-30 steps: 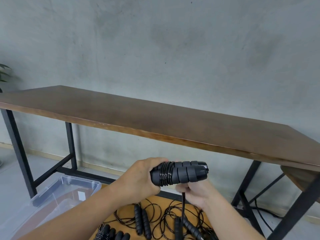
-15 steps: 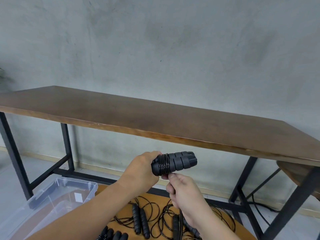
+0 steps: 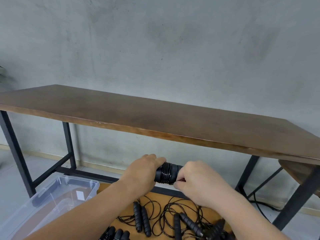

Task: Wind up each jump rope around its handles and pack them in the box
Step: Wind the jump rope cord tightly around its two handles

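My left hand (image 3: 143,172) grips the left end of a pair of black ribbed jump rope handles (image 3: 167,173), held sideways with several turns of thin black cord wound round them. My right hand (image 3: 199,182) covers the handles' right end and pinches the cord just under them. Below my hands, several loose jump ropes (image 3: 166,219) with black handles and tangled cord lie on a low wooden surface (image 3: 124,217). A clear plastic box (image 3: 52,198) stands open at the lower left, holding no ropes that I can see.
A long brown wooden table (image 3: 155,118) on black metal legs runs across the view in front of a grey wall. A black cable (image 3: 259,203) trails on the floor at the right. A second wooden surface edge (image 3: 297,170) shows at the far right.
My right hand rose from below the handles and closed over their right end, taking the cord with it. The bundle sank slightly and more turns lie on it.
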`<state>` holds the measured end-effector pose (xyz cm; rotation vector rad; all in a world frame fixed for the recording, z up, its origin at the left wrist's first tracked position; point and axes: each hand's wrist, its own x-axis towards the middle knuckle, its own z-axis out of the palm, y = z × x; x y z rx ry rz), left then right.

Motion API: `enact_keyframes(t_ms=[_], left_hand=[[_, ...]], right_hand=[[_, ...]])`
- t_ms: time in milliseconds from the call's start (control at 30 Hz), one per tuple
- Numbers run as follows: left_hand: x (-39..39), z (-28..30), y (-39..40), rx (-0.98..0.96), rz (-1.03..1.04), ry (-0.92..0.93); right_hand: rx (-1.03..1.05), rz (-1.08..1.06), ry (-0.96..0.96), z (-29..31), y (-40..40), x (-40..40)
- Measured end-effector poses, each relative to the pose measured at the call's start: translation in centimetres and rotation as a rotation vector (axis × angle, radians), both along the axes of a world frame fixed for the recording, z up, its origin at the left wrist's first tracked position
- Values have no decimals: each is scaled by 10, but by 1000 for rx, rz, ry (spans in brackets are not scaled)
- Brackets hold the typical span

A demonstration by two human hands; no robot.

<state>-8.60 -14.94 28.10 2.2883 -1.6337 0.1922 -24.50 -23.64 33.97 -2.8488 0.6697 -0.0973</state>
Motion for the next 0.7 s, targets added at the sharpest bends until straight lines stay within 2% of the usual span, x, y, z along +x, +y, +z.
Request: enact_keyframes(t_ms=[100,200,433,700], left_hand=[[-4,7,3,12,-75,-13],[-6,14,5,24,-159,-13],[-13,33,15,51,-342,262],[-17,39,22,-7,-376,467]], right_hand=[[14,62,53,24,-7,1],[148,102,61,41,-24,3],[556,258,-35,43,-60,7],[1075,111,-225,-1,-74,10]])
